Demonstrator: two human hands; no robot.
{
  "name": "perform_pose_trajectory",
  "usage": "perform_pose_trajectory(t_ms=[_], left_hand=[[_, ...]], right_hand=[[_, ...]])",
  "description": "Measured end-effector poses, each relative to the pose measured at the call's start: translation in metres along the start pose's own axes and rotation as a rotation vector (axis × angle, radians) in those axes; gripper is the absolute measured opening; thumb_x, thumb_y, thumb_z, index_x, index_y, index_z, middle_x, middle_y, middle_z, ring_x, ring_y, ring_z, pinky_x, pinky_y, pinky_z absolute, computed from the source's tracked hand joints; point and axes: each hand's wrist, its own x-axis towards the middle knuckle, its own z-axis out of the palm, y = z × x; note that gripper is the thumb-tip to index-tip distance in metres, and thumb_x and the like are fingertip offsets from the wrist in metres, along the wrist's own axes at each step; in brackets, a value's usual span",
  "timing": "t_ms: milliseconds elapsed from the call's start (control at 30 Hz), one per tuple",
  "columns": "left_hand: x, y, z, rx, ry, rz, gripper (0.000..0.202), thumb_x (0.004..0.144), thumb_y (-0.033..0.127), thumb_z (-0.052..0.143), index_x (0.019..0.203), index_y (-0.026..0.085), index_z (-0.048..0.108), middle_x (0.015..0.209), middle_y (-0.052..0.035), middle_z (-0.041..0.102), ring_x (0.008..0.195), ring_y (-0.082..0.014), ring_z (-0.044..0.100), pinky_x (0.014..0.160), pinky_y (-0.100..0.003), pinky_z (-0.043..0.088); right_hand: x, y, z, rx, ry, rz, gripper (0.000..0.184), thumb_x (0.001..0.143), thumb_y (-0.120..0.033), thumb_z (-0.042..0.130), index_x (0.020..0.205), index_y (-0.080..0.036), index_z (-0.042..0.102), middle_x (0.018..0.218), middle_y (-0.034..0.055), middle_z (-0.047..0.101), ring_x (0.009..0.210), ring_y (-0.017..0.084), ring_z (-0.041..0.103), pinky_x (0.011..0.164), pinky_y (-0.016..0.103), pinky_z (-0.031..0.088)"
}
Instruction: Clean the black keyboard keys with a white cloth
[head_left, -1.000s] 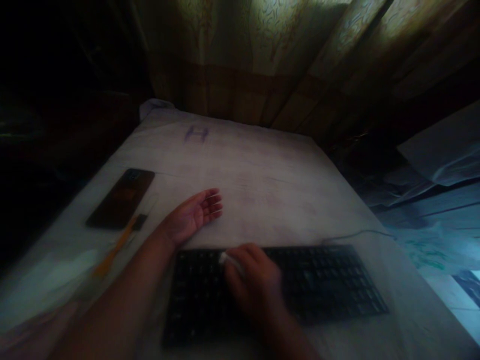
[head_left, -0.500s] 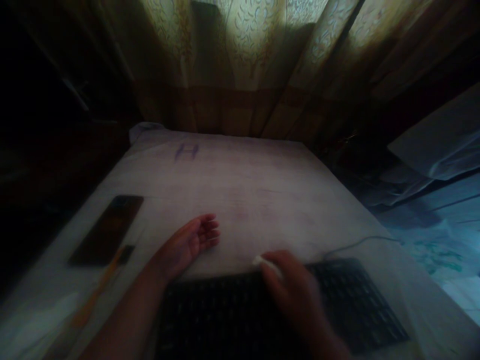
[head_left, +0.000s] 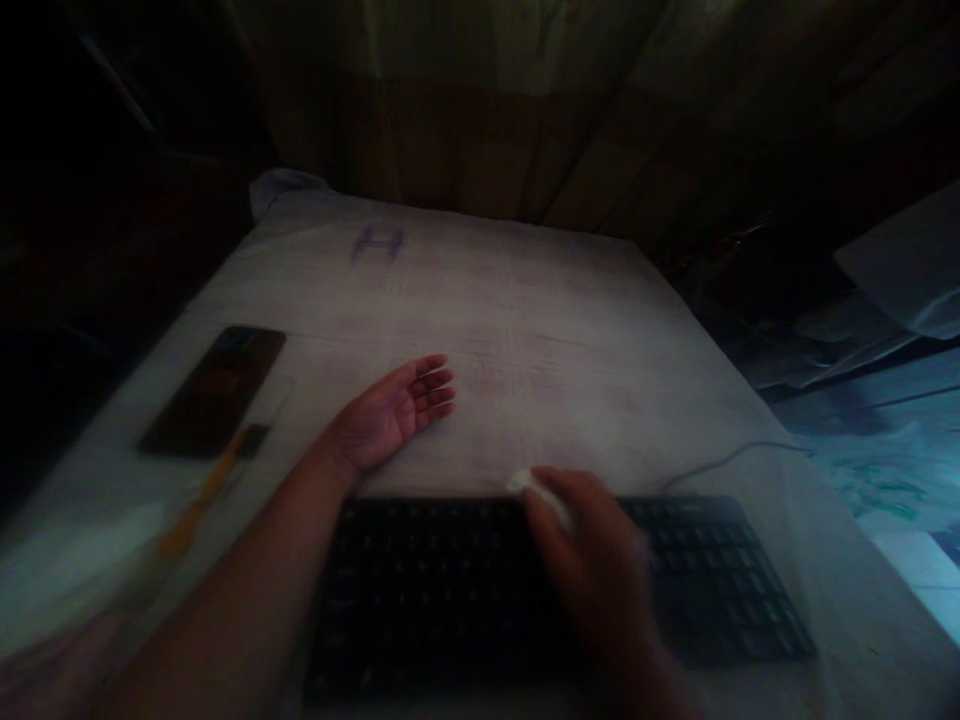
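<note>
A black keyboard (head_left: 420, 590) lies on a pale covered table (head_left: 525, 320) in front of me. My right hand (head_left: 592, 560) is over the keyboard's upper middle, fingers closed round a small white wad (head_left: 529, 485) that pokes out at the keyboard's far edge. My left hand (head_left: 394, 412) rests on the table just beyond the keyboard's left end, palm turned up, fingers loosely apart, holding nothing.
A dark phone (head_left: 214, 390) lies at the left of the table, with a yellow-handled tool (head_left: 202, 495) beside it. A thin cable (head_left: 735, 458) runs from the keyboard to the right. Curtains (head_left: 480, 130) hang behind the table; pale sheets (head_left: 892, 270) lie at the right.
My right hand with the white wad has slid from the keyboard's left-middle toward its upper middle. My left hand has stayed put. The view has shifted.
</note>
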Motion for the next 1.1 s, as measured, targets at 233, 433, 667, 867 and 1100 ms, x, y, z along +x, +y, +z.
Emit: perform_pose_trajectory(t_ms=[233,433,667,867,1100], left_hand=[[0.0,0.007,-0.004,-0.018,0.033,0.019,0.025,0.096,0.022,0.048,0.101,0.014,0.072,0.093,-0.0074,0.074,0.083,-0.0169,0.07,0.082,-0.032,0.057],[0.0,0.008,-0.005,0.013,0.033,0.027,0.021,0.094,0.026,0.054,0.102,0.016,0.07,0.095,-0.0063,0.074,0.083,-0.0166,0.071,0.086,-0.034,0.056],[0.001,0.008,-0.003,-0.01,0.039,0.022,0.023,0.096,0.024,0.05,0.1,0.015,0.071,0.092,-0.006,0.074,0.082,-0.0165,0.071,0.082,-0.033,0.057],[0.004,0.007,-0.006,-0.004,0.031,0.023,0.021,0.094,0.026,0.054,0.102,0.016,0.07,0.096,-0.0064,0.074,0.084,-0.0168,0.071,0.086,-0.035,0.056],[0.004,0.007,-0.005,-0.024,0.034,0.021,0.022,0.095,0.026,0.053,0.102,0.016,0.07,0.095,-0.0059,0.074,0.083,-0.0166,0.071,0.087,-0.035,0.056]], right_hand=[[-0.017,-0.044,0.013,0.118,-0.243,-0.219,0.017,0.092,-0.015,0.054,0.095,-0.018,0.071,0.08,0.0058,0.069,0.067,0.016,0.064,0.058,0.025,0.053],[-0.015,-0.044,0.013,0.03,-0.347,-0.248,0.022,0.093,-0.016,0.05,0.091,-0.018,0.072,0.078,0.0058,0.067,0.066,0.016,0.061,0.056,0.024,0.05],[-0.019,-0.033,0.001,-0.016,-0.364,-0.18,0.021,0.092,-0.017,0.051,0.089,-0.019,0.072,0.077,0.0054,0.066,0.065,0.016,0.061,0.056,0.025,0.048],[-0.02,-0.037,0.004,0.027,-0.268,-0.228,0.018,0.092,-0.016,0.054,0.093,-0.017,0.072,0.078,0.0055,0.067,0.065,0.015,0.062,0.056,0.025,0.049],[-0.019,-0.05,0.015,0.02,-0.328,-0.278,0.022,0.095,-0.016,0.05,0.09,-0.018,0.071,0.075,0.005,0.066,0.061,0.015,0.059,0.052,0.024,0.046]])
